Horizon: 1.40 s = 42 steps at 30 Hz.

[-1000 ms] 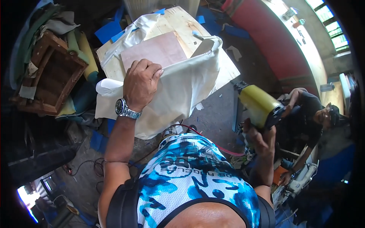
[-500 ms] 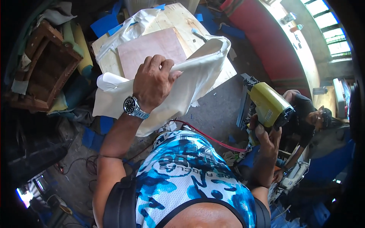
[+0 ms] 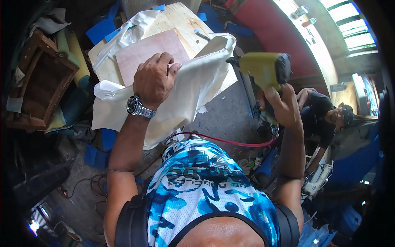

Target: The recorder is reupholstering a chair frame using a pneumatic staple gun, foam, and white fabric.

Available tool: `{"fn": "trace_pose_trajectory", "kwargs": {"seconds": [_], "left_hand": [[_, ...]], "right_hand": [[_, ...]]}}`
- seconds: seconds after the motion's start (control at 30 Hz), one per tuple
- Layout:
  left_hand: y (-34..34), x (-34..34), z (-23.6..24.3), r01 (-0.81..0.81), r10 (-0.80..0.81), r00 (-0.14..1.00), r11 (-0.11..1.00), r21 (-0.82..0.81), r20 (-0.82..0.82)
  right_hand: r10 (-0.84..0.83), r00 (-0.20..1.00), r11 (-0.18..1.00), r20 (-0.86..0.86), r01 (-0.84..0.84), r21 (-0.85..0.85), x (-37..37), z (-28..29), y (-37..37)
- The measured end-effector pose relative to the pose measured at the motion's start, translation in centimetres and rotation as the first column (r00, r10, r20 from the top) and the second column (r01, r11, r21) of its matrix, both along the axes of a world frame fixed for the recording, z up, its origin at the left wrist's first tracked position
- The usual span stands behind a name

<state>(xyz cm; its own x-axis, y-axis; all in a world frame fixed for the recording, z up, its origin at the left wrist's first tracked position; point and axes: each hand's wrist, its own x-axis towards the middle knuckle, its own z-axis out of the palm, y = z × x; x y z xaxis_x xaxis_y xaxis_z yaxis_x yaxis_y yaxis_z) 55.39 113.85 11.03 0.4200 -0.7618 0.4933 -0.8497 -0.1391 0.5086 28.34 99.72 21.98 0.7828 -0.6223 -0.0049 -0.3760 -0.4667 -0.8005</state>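
Note:
My left hand (image 3: 155, 80), with a metal watch at the wrist, is closed on the upper edge of a cream-white upholstery sheet (image 3: 181, 101). The sheet hangs down toward me over the near side of a pale plywood top (image 3: 181, 17). On that wood, just beyond my left hand, lies a pinkish flat board (image 3: 150, 51). My right hand (image 3: 284, 108) grips the handle of a yellow-green air staple gun (image 3: 260, 68). The gun's nose points left toward the sheet's right end, apart from it. A red air hose (image 3: 230, 142) runs near the gun's lower end.
A wooden frame (image 3: 26, 117) with torn padding stands at the left. Another person (image 3: 323, 111) is at the right, beside a sewing machine (image 3: 319, 181). Blue scraps (image 3: 96, 154) litter the floor. Small scissors or a similar tool (image 3: 202, 35) lie on the plywood. A red panel (image 3: 269, 35) stands behind.
My right hand has raised the staple gun and swung it left, nearer the sheet, its nose now pointing left. My left hand keeps its hold on the sheet; the view has shifted slightly.

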Motion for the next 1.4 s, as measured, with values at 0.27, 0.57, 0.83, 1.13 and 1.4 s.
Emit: {"fn": "trace_pose_trajectory", "kwargs": {"seconds": [0.27,0.57,0.83,1.13,1.4], "left_hand": [[0.1,0.1,-0.1,0.009,-0.005,0.996,0.999,0.050,-0.094],[-0.2,0.0,0.3,-0.010,0.024,0.996,0.986,0.167,-0.083],[-0.3,0.1,-0.2,-0.045,0.049,0.998,0.995,0.094,-0.040],[-0.2,-0.2,-0.4,-0.042,0.046,0.998,0.995,0.092,-0.041],[-0.3,-0.6,-0.9,-0.082,0.081,0.995,0.996,0.019,0.053]], "right_hand": [[0.051,0.981,0.998,-0.186,-0.057,-0.028,3.8,-0.5,-2.9],[0.027,0.953,0.996,-0.303,-0.052,-0.076,5.4,-0.1,-3.8],[-0.001,0.948,0.996,-0.317,-0.028,-0.088,6.2,-0.6,-3.9],[0.058,0.919,0.988,-0.391,-0.110,-0.111,7.8,-0.7,-1.6],[0.027,0.939,0.995,-0.342,-0.057,-0.080,9.0,-0.6,0.4]]}}
